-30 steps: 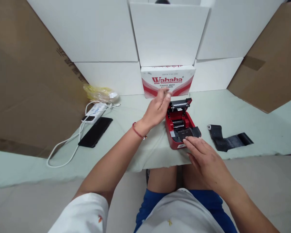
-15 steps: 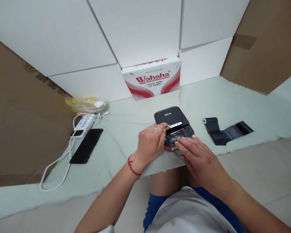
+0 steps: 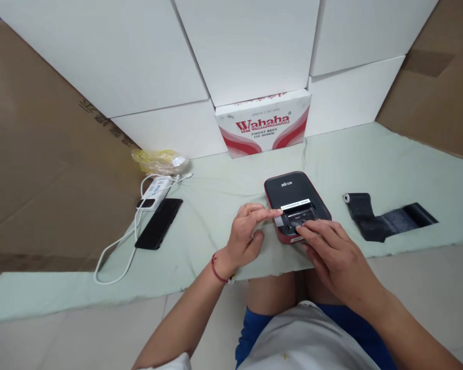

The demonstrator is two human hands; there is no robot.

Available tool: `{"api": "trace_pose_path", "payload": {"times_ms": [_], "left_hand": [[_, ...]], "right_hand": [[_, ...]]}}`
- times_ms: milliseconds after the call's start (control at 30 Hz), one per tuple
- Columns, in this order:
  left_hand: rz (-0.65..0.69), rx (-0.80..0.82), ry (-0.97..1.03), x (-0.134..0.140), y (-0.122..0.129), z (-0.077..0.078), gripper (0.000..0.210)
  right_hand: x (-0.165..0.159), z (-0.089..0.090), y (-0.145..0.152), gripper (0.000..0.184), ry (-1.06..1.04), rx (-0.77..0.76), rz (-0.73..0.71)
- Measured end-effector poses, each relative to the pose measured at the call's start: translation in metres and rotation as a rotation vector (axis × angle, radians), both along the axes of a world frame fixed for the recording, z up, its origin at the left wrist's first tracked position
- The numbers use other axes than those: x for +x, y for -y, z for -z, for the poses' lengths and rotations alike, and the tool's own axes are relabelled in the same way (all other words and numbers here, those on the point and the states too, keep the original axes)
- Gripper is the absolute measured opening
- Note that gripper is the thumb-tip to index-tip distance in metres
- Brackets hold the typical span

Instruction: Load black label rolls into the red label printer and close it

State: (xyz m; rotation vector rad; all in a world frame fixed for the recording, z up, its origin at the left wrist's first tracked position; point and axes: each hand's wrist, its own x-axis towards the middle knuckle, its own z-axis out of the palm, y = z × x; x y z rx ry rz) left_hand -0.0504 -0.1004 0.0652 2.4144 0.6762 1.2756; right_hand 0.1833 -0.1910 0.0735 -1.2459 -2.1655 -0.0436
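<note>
A small black printer with red sides [image 3: 293, 187] rests on the cloth-covered table in front of me. White lettering marks its top, and a white strip runs along the edge of a recess holding dark, shiny film [image 3: 301, 216]. My left hand [image 3: 249, 232] holds nothing; its index finger points out and touches the printer's left side by the recess, thumb apart. Over the front right corner lies my right hand [image 3: 334, 252], its fingertips on top near the recess and its thumb by the front edge, gripping the printer. The right fingers cover part of the recess.
To the right lies a partly unrolled black film roll [image 3: 374, 221]. On the left are a black phone [image 3: 159, 224], a white power strip [image 3: 156, 191] with a cable, and a crumpled plastic bag [image 3: 160, 162]. A Wahaha box [image 3: 268, 126] stands behind, between cardboard walls.
My left hand has drawn back left from the white strip, its index finger now stretched out. My right hand stays on the printer's front. The view has shifted left.
</note>
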Motion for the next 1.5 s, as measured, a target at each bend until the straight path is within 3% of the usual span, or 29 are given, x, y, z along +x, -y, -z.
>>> {"api": "trace_pose_path", "payload": {"times_ms": [200, 433, 567, 767, 933, 1033, 1100, 1200, 1300, 1400, 1500], "left_hand": [[-0.005, 0.014, -0.039, -0.008, 0.012, 0.02, 0.047], [-0.012, 0.21, 0.043, 0.008, -0.01, 0.027, 0.037], [-0.014, 0.188, 0.163, 0.012, -0.016, 0.034, 0.029], [-0.002, 0.179, 0.154, 0.012, -0.017, 0.034, 0.031], [-0.006, 0.227, 0.146, 0.014, -0.016, 0.041, 0.03], [0.009, 0.304, 0.071, 0.015, -0.015, 0.053, 0.023], [0.019, 0.311, 0.046, 0.014, -0.014, 0.06, 0.02], [-0.005, 0.307, 0.041, 0.013, -0.014, 0.065, 0.021], [-0.039, 0.346, 0.027, 0.012, -0.014, 0.061, 0.023], [-0.027, 0.384, -0.009, 0.009, -0.013, 0.053, 0.025], [-0.035, 0.431, -0.031, 0.007, -0.012, 0.047, 0.025]], "right_hand": [[-0.003, 0.0, -0.002, 0.039, -0.065, -0.02, 0.01], [-0.006, -0.001, -0.002, 0.043, -0.074, -0.02, 0.016], [-0.006, -0.002, -0.002, 0.041, -0.071, -0.037, 0.022], [-0.009, -0.004, -0.004, 0.037, -0.015, -0.038, 0.026], [-0.003, -0.021, -0.007, 0.029, 0.004, -0.097, 0.005], [0.005, -0.045, -0.028, 0.024, -0.037, -0.237, -0.03], [0.006, -0.06, -0.056, 0.029, -0.012, -0.31, 0.028], [-0.005, -0.068, -0.105, 0.032, 0.334, -0.428, 0.147], [-0.027, -0.061, -0.143, 0.036, 0.618, -0.552, 0.193], [-0.045, -0.053, -0.154, 0.03, 0.681, -0.581, 0.218], [-0.039, -0.061, -0.14, 0.029, 0.701, -0.583, 0.219]]}}
